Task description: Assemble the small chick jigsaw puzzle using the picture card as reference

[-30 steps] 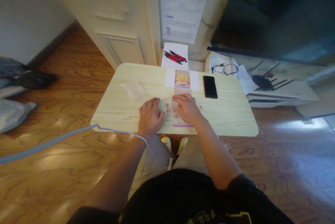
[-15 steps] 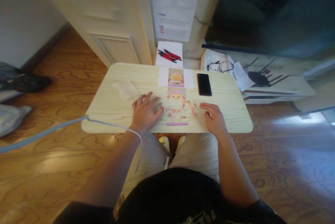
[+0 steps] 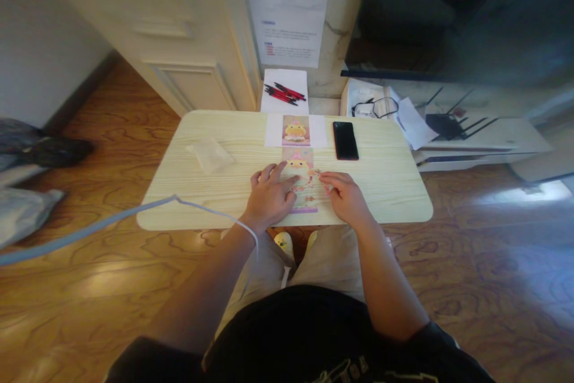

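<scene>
A jigsaw picture of a yellow duck in a pink hat point(image 3: 298, 158) lies partly laid out on the small wood-grain table point(image 3: 179, 186). Several small loose puzzle pieces point(image 3: 310, 198) are scattered over its lower part, above a purple bottom strip point(image 3: 304, 210). My left hand point(image 3: 271, 196) is open over the picture's left side, fingers spread, covering some pieces. My right hand point(image 3: 346, 196) reaches in from the right with fingers stretched out. Its fingertips touch or nearly touch pieces at the picture's right edge; its thumb is apart, lower down. Just behind lies a printed card of the same duck point(image 3: 296, 130).
A black phone point(image 3: 345, 140) lies at the back right of the table, a clear plastic bag point(image 3: 210, 155) at the left. Red pens point(image 3: 286, 94) rest on white paper behind the table. A grey cord point(image 3: 197, 208) runs across the left front edge to my left wrist.
Both hands have moved inward over the puzzle, the left to the right and the right to the left. The view has shifted slightly.
</scene>
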{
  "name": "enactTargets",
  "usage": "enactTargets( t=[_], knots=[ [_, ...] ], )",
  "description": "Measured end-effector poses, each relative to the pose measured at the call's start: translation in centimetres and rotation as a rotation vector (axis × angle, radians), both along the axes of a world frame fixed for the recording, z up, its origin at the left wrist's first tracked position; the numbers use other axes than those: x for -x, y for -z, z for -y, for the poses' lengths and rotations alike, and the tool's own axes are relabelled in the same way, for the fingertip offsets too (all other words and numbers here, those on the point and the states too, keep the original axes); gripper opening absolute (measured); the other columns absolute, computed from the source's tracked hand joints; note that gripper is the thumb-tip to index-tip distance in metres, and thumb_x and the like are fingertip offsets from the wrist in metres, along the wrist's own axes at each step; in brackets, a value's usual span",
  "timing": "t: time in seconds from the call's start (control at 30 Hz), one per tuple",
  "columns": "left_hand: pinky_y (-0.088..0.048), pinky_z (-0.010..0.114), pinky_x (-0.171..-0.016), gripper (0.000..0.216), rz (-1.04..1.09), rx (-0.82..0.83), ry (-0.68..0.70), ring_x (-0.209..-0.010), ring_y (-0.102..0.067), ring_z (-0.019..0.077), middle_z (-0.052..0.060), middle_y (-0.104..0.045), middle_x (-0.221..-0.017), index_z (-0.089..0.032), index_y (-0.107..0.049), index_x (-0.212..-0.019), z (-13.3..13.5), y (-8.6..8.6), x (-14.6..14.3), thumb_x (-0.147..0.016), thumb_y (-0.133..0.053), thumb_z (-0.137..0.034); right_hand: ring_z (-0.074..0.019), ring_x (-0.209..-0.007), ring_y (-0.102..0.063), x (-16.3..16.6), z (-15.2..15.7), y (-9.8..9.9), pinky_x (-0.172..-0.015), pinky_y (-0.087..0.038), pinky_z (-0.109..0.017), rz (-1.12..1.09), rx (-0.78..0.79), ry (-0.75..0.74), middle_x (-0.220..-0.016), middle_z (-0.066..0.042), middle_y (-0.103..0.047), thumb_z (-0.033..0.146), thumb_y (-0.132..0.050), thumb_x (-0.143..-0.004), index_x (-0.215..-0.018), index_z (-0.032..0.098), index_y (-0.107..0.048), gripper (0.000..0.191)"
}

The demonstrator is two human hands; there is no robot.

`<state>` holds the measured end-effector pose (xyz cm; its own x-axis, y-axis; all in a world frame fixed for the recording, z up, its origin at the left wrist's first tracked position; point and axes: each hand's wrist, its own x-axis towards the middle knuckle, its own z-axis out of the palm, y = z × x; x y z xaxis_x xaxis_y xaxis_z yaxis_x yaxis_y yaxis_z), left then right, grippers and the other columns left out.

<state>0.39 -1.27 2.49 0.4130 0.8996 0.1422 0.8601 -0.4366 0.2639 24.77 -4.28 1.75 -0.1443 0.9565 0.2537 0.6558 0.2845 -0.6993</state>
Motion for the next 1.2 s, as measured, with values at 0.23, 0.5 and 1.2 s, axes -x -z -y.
enactTargets(
  t=[0.23,0.5,1.2],
  knots=[
    [-0.032,0.06,-0.116,0.049,0.033,-0.008,0.031,-0.148,-0.041,0.0358,0.005,-0.048,-0.163,-0.034,-0.068,-0.138,1.0,0.2,-1.0,-0.092,-0.053,-0.03,-0.0259,-0.13,-0.054,0.4,-0.3,-0.1,-0.117,-0.043,-0.047,0.174,0.021,-0.057,-0.139,-0.004,-0.071,0.003,-0.048,-0.089,-0.132,0.024,-0.074,0.054],
    [-0.034,0.06,-0.115,0.046,0.016,-0.028,0.023,-0.145,-0.043,0.0359,0.006,-0.052,-0.16,-0.029,-0.07,-0.135,1.1,0.3,-1.2,-0.092,-0.053,-0.03,-0.029,-0.143,-0.043,1.0,-0.3,0.4,-0.121,-0.033,-0.052,0.307,0.082,-0.088,-0.147,0.001,-0.066,0.004,-0.05,-0.09,-0.136,0.027,-0.071,0.056],
    [-0.033,0.062,-0.114,0.047,0.047,-0.006,0.124,-0.147,-0.041,0.0371,0.005,-0.05,-0.161,-0.034,-0.069,-0.136,0.5,0.1,-3.0,-0.09,-0.057,-0.032,-0.0344,-0.136,-0.039,-1.1,-0.8,0.1,-0.112,-0.037,-0.056,0.326,0.053,0.152,-0.15,-0.007,-0.059,0.022,-0.057,-0.098,-0.12,0.03,-0.079,0.032]
  ],
)
